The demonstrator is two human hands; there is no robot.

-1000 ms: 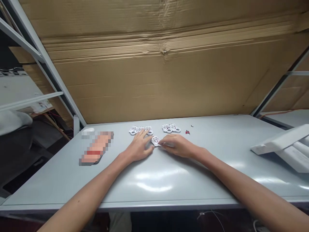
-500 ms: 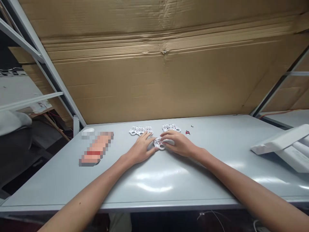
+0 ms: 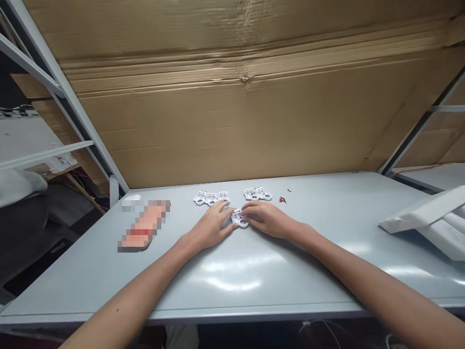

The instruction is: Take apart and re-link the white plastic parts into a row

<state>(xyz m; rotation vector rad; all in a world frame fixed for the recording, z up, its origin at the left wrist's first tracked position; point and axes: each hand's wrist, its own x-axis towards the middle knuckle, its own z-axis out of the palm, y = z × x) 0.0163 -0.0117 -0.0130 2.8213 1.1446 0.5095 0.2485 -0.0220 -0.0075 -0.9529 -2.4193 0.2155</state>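
A small white plastic part with a round hole [image 3: 240, 221] lies on the grey table between my two hands. My left hand [image 3: 211, 226] steadies it from the left, thumb at the lower edge and index finger at the upper left. On the other side, my right hand [image 3: 267, 219] has its fingers bent together over the part's upper right, and whatever they pinch is hidden. Three similar white parts [image 3: 211, 198] stand in a row behind my left hand. Two more white parts [image 3: 257, 194] lie behind my right hand.
A small red-and-black piece [image 3: 282, 199] and a tiny black bit [image 3: 289, 190] lie at the back right. A blurred-out orange item [image 3: 145, 225] and a white object [image 3: 132, 198] are at left. White foam-like pieces [image 3: 432, 218] occupy the right. Cardboard [image 3: 232, 131] walls the back.
My right hand's fingers have come down from an arched pose and drawn closer together over the white part. My left hand keeps its hold. The view has shifted slightly.
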